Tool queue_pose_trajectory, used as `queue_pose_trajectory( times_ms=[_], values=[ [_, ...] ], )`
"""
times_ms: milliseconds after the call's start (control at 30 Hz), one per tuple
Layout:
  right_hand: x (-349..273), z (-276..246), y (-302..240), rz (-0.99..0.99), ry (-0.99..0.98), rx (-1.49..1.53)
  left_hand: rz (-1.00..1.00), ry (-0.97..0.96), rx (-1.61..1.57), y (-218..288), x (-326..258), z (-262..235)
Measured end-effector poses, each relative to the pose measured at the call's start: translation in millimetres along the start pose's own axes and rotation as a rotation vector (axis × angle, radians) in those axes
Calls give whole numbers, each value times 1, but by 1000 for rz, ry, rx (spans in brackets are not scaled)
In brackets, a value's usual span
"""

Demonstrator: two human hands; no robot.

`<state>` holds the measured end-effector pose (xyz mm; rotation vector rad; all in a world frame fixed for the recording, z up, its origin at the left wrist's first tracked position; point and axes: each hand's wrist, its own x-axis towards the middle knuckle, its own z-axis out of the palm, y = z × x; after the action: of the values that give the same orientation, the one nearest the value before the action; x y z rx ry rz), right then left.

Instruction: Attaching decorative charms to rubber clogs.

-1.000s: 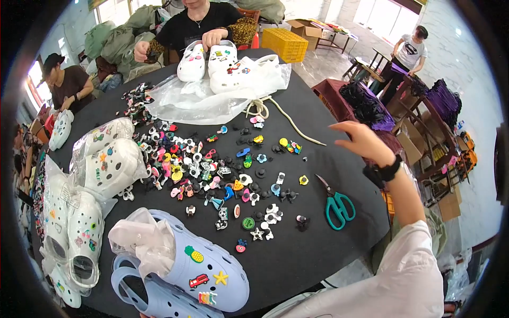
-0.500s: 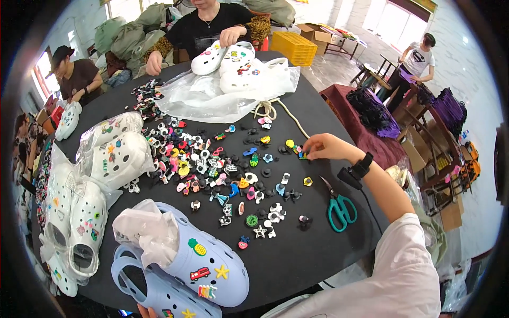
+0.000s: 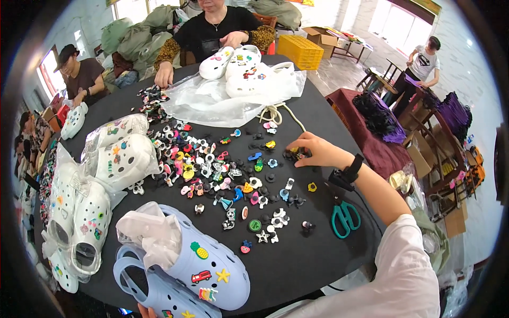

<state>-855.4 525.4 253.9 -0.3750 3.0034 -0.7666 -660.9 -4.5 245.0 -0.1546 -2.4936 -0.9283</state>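
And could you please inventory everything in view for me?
Lavender clogs: two, near table edge
White clogs: several, left and far side
Plastic bags: several, translucent, with white clogs
Shoe charms: many, multicoloured, mid-table
Scissors: one, teal-handled, table's right
Cord: one, cream, far right
Table: one, black, centre
Crate: one, yellow, behind table
Cardboard boxes: several, brown, background
Sacks: several, green, background left
Bundles: several, purple and black, right
People: at least three, dark or white tops, background
Wristband: one, black, right wrist
Right hand: one, bare, at loose charms
Left hand: one, partly visible, lower edge beside lavender clogs

Workshop (co-workers point(image 3: 214, 32) busy): heaped shoe charms point(image 3: 205, 170), bulging sacks point(image 3: 139, 42), yellow crate point(image 3: 299, 52)
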Motion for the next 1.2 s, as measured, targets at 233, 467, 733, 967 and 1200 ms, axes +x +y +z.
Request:
queue_pose_trajectory(
  times_ms=[233,467,733,967,1200],
  values=[
    [1,-10,26,103,19,67,-15,-8,-9,-3,-5,1],
    [14,4,-28,-102,298,-417,-11,-21,-12,-3,0,1],
    [52,36,-70,-207,40,-229,-21,-22,-26,-2,0,1],
    [78,33,-83,-23,99,-290,-13,-20,-33,-4,-3,0],
    [90,29,-104,12,-119,-490,-37,-25,-26,-2,-1,2]
  ],
)
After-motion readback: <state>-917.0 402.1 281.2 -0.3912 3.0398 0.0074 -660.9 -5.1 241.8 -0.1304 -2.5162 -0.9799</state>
